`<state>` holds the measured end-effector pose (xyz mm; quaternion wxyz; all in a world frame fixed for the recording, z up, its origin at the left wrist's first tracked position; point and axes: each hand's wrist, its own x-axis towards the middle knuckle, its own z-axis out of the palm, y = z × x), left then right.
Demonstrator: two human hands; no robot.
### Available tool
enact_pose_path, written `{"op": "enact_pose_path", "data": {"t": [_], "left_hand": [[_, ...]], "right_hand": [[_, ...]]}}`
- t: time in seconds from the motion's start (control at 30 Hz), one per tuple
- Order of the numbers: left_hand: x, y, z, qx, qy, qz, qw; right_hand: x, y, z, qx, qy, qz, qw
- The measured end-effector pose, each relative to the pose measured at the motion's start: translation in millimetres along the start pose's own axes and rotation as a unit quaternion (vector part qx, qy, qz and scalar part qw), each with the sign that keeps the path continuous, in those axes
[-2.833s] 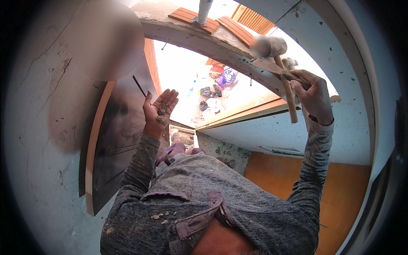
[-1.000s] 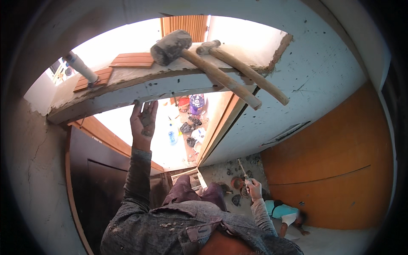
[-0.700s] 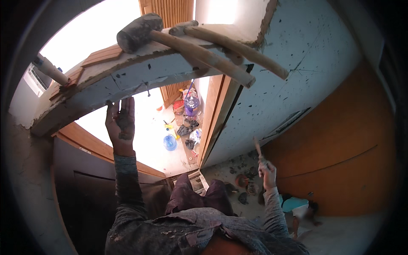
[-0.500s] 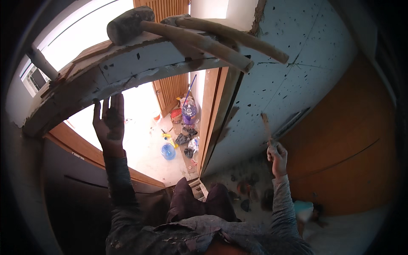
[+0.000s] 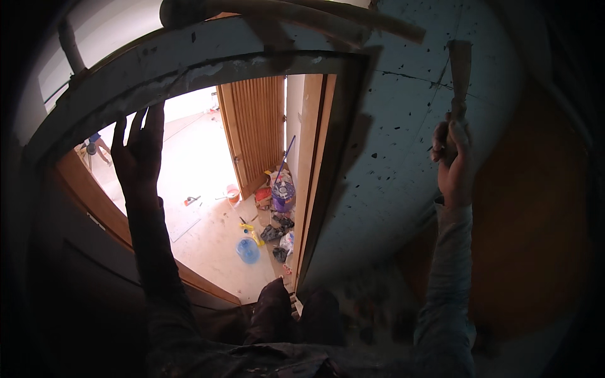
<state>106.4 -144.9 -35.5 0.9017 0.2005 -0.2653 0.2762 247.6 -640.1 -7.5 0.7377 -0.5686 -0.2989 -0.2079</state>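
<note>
A putty knife (image 5: 460, 69) with a flared, dull blade points upward in my right hand (image 5: 455, 145), whose fingers are wrapped around its handle. Its blade is raised in front of the pale, speckled wall (image 5: 403, 132). My left hand (image 5: 138, 151) reaches up with fingers apart and holds nothing. Those fingertips meet the lower edge of the door head (image 5: 208, 79); whether they press on it cannot be told. Above, a mallet (image 5: 189, 11) and a second wooden-handled tool (image 5: 384, 24) lie across the ledge, partly cut off by the picture's top.
Through the doorway stand a slatted wooden door (image 5: 255, 132), a purple bucket (image 5: 283, 195) and a blue water bottle (image 5: 247, 250), with bags beside them. Another person (image 5: 97, 145) shows at the far left. The wooden door jamb (image 5: 313, 164) rises between my arms.
My right hand with the putty knife has moved up and right. The ledge and its tools sit higher in view. My left hand is still at the door head; the near side looks darker.
</note>
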Motion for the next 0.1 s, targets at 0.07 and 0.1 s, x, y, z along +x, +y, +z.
{"op": "enact_pose_path", "data": {"t": [0.07, 0.1], "left_hand": [[-0.7, 2.8, -3.4, 0.004, -0.001, 0.003, 1.0], [-3.4, 5.0, -4.5, 0.009, -0.004, 0.007, 1.0]], "right_hand": [[5.2, 0.6, -5.4, -0.008, -0.016, -0.014, 1.0], [8.1, -0.3, -8.3, -0.029, -0.026, -0.014, 0.999]]}}
